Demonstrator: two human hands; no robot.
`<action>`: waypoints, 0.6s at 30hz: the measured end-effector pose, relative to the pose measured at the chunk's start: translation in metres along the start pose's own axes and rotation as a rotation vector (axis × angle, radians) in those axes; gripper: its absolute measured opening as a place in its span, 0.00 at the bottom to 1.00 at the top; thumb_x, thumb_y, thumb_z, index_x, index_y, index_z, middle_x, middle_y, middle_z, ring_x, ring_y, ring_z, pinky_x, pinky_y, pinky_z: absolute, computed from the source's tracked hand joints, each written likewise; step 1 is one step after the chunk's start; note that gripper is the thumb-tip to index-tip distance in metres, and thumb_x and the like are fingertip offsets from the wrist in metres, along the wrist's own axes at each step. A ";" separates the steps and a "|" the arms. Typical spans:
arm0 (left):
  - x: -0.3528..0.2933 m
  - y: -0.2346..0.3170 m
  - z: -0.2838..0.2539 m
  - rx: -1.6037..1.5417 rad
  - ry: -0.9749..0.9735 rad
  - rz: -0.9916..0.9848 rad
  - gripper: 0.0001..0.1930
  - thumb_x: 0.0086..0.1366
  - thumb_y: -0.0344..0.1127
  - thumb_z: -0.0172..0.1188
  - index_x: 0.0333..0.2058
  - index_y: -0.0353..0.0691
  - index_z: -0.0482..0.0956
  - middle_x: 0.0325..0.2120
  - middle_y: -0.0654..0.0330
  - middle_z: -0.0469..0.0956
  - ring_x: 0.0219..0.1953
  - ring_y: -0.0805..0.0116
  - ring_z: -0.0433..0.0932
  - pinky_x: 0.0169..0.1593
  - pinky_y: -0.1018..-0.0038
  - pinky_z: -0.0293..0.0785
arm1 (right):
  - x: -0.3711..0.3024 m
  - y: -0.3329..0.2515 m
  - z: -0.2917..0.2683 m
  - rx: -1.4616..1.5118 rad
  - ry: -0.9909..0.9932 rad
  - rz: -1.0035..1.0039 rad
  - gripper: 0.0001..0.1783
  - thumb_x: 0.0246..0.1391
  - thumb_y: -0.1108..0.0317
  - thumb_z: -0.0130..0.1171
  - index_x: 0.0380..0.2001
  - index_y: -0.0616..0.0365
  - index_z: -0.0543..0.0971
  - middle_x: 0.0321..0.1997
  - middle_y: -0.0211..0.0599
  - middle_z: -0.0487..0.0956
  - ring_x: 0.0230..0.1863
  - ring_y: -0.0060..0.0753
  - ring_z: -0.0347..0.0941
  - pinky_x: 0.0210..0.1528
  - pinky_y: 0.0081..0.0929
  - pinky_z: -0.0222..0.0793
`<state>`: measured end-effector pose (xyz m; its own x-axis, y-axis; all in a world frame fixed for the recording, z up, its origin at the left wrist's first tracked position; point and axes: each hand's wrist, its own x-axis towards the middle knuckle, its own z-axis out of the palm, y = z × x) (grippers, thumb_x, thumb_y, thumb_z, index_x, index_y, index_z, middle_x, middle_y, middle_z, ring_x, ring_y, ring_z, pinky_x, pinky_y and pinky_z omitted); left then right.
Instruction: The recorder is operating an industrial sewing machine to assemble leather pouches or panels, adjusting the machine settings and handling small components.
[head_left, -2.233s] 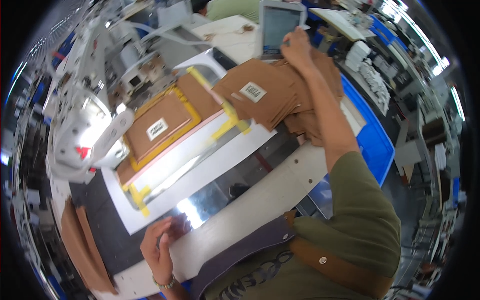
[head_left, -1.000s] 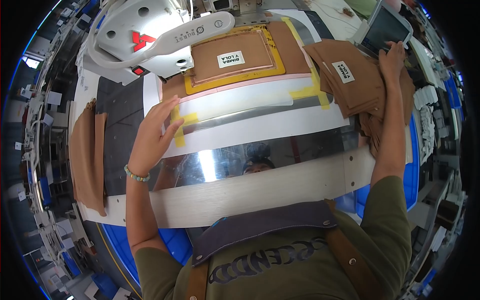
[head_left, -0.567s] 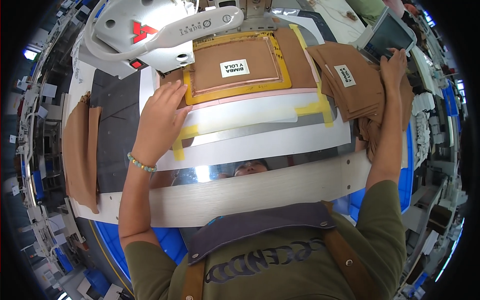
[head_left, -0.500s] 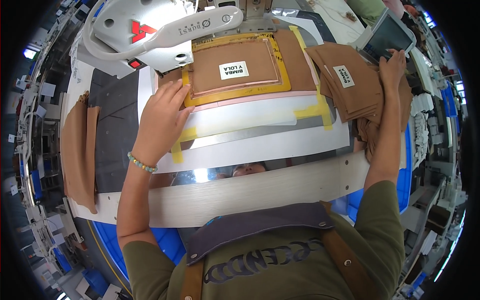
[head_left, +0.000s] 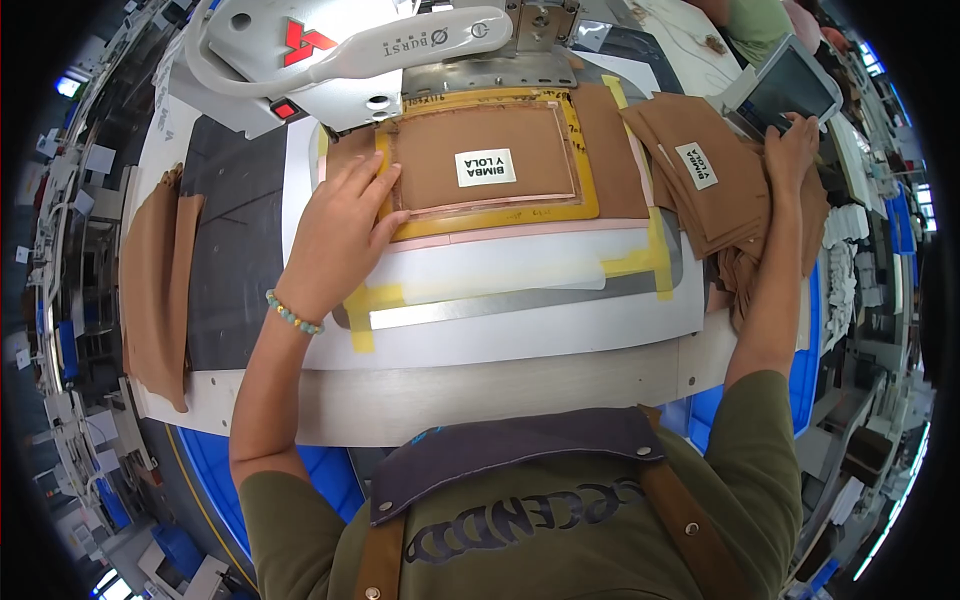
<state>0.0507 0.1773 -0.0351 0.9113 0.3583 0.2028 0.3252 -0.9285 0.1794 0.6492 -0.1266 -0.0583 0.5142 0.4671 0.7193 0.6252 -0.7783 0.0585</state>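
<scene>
My left hand (head_left: 345,222) lies with fingers stretched out on the left side of a yellow rectangular frame (head_left: 520,213). Inside the frame is a brown fabric piece (head_left: 425,160) with a white label (head_left: 485,168) on it. Under them is a white sheet (head_left: 540,325) with yellow tape strips. Over at the right, my right hand (head_left: 792,152) reaches to the lower edge of a small touch screen (head_left: 790,88), fingers loosely extended and holding nothing that I can see. A stack of brown fabric pieces (head_left: 690,200), the top one labelled, lies left of that forearm.
A white sewing machine head (head_left: 350,50) stands over the frame's far left. Brown fabric (head_left: 155,300) hangs over the table's left part. Blue bins (head_left: 325,475) sit below the table edge (head_left: 520,405). Another person's green clothing (head_left: 755,25) shows at the far right.
The white sheet, with the frame and labelled fabric, has slid toward me and now covers the shiny strip near the table edge. My left hand came along; my right hand stays by the screen.
</scene>
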 end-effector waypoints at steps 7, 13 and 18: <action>-0.004 0.003 0.000 0.022 0.035 0.035 0.25 0.67 0.38 0.65 0.60 0.36 0.75 0.63 0.48 0.73 0.66 0.48 0.69 0.66 0.60 0.67 | 0.000 -0.002 0.002 -0.025 -0.019 -0.009 0.27 0.53 0.63 0.60 0.56 0.59 0.74 0.74 0.68 0.59 0.77 0.66 0.50 0.74 0.56 0.54; -0.002 0.008 0.001 -0.013 0.003 0.033 0.24 0.68 0.38 0.64 0.60 0.36 0.76 0.63 0.49 0.73 0.67 0.48 0.68 0.67 0.59 0.67 | 0.000 -0.004 0.004 -0.039 -0.010 -0.017 0.27 0.53 0.62 0.60 0.56 0.60 0.74 0.73 0.69 0.60 0.77 0.67 0.50 0.74 0.55 0.53; -0.001 0.013 0.002 -0.019 -0.020 0.030 0.23 0.68 0.36 0.63 0.60 0.36 0.76 0.63 0.50 0.73 0.68 0.49 0.67 0.68 0.59 0.66 | -0.001 -0.004 0.005 -0.010 0.011 0.012 0.27 0.53 0.61 0.61 0.55 0.60 0.75 0.74 0.67 0.59 0.77 0.66 0.50 0.75 0.54 0.51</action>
<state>0.0546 0.1644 -0.0348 0.9255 0.3282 0.1888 0.2930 -0.9366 0.1920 0.6498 -0.1220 -0.0626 0.5148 0.4535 0.7275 0.6134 -0.7877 0.0569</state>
